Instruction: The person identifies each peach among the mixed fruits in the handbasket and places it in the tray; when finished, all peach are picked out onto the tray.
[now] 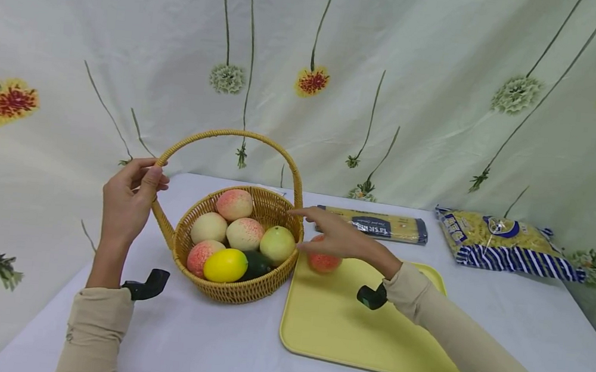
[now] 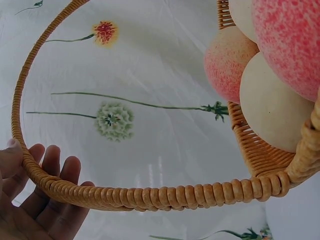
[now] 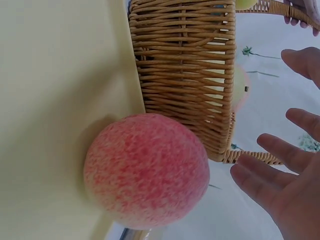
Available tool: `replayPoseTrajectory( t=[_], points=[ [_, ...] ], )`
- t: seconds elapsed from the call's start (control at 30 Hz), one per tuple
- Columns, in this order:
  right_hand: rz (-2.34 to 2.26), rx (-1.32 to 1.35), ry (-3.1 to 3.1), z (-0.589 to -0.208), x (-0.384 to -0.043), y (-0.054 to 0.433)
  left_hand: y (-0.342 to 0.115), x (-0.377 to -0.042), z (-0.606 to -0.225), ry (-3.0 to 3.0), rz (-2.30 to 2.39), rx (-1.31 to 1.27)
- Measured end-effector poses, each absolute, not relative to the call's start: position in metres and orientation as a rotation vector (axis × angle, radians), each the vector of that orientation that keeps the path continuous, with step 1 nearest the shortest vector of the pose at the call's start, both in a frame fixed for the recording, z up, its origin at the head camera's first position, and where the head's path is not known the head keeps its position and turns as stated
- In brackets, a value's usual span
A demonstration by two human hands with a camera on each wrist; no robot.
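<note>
A wicker basket [image 1: 236, 292] with a tall arched handle [image 1: 234, 133] stands on the table. Several peaches [image 1: 245, 233], a yellow lemon [image 1: 226, 265], a pale green round fruit [image 1: 277, 244] and a dark green fruit [image 1: 255, 266] fill it. My left hand [image 1: 130, 197] grips the left side of the handle, thumb on one side and fingers on the other. At the basket's right rim, my right hand [image 1: 337, 236] has its fingers extended and spread, holding nothing. Below that hand, a red peach [image 3: 147, 170] sits on the yellow tray [image 1: 364, 336], beside the basket wall, partly hidden in the head view.
A flat pack of dry noodles [image 1: 380, 225] lies behind the tray. Farther right is a puffed bag of pasta [image 1: 508, 245] with blue and white stripes. A flower-print curtain [image 1: 429, 55] hangs behind the white-covered table [image 1: 196, 350].
</note>
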State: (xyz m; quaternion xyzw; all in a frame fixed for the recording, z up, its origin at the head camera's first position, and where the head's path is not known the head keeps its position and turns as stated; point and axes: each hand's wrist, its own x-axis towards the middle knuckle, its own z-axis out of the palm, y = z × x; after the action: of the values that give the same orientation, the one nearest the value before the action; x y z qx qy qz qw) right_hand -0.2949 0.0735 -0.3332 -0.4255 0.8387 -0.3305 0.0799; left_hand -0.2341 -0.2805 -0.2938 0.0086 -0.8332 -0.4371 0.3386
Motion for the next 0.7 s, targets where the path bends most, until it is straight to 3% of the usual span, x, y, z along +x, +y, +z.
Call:
replayPoseTrajectory(
  t=[0.7],
  points=[
    [-0.808,-1.372,2.537,-0.316,-0.299,0.032,-0.279,-0.235,-0.295,-2.15,-1.114,0.012]
  ],
)
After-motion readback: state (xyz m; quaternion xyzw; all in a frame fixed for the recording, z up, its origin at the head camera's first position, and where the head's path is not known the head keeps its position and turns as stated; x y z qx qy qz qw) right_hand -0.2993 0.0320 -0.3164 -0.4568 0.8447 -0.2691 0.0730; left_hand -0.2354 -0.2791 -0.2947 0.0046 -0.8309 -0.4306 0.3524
